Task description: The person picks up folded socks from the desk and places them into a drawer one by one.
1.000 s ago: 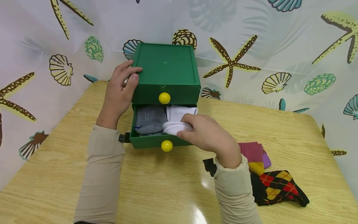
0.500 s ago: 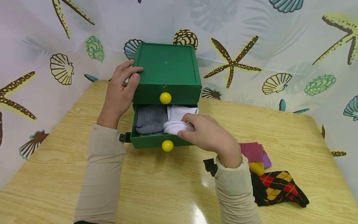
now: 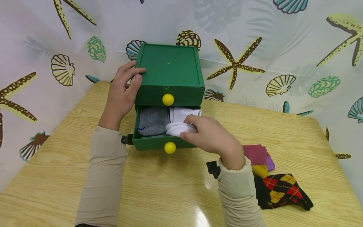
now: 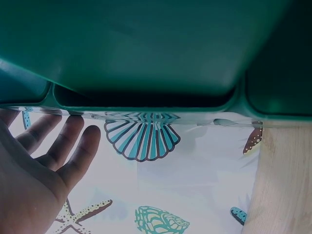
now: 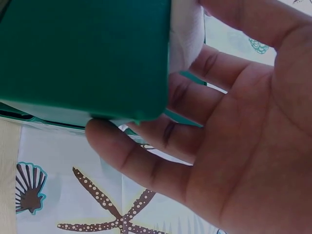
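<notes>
A green two-drawer box (image 3: 170,64) stands on the table, its lower drawer (image 3: 150,144) pulled out and its upper one pushed in. Inside the lower drawer lie a folded grey sock (image 3: 153,121) on the left and a folded white sock (image 3: 180,127) on the right. My right hand (image 3: 214,135) pinches the white sock between thumb and fingers at the drawer's right front. In the right wrist view, other fingers of this hand pass outside the drawer's side. Against the box's upper left side rests my left hand (image 3: 122,91), fingers extended along the edge, holding nothing.
To the right of my right sleeve lie a maroon and mustard sock (image 3: 256,157), a bit of purple cloth (image 3: 270,163) and a black argyle sock (image 3: 286,190). A curtain with shells and starfish (image 3: 233,64) hangs close behind the box.
</notes>
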The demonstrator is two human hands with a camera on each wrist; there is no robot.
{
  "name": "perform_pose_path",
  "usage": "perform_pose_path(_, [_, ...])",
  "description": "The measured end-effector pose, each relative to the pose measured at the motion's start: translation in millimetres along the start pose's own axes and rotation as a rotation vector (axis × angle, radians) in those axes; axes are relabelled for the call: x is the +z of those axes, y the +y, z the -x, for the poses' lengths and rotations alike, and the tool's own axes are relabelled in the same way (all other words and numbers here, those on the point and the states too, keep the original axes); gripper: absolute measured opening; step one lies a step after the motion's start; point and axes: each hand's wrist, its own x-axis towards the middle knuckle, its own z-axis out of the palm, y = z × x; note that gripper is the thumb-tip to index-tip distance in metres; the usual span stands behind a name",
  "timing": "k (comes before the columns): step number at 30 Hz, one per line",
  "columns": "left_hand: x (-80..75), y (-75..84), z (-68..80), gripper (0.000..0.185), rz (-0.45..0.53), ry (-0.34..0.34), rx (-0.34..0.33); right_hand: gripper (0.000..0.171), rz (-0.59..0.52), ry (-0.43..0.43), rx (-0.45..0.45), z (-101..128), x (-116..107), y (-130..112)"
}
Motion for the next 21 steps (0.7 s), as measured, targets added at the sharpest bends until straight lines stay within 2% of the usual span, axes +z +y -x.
perform_pose_path(21, [0.7, -0.7, 0.3, 0.057, 0.006, 0.003, -0.004, 0.026, -0.028, 0.012, 0.001, -0.9, 1.6, 2.0])
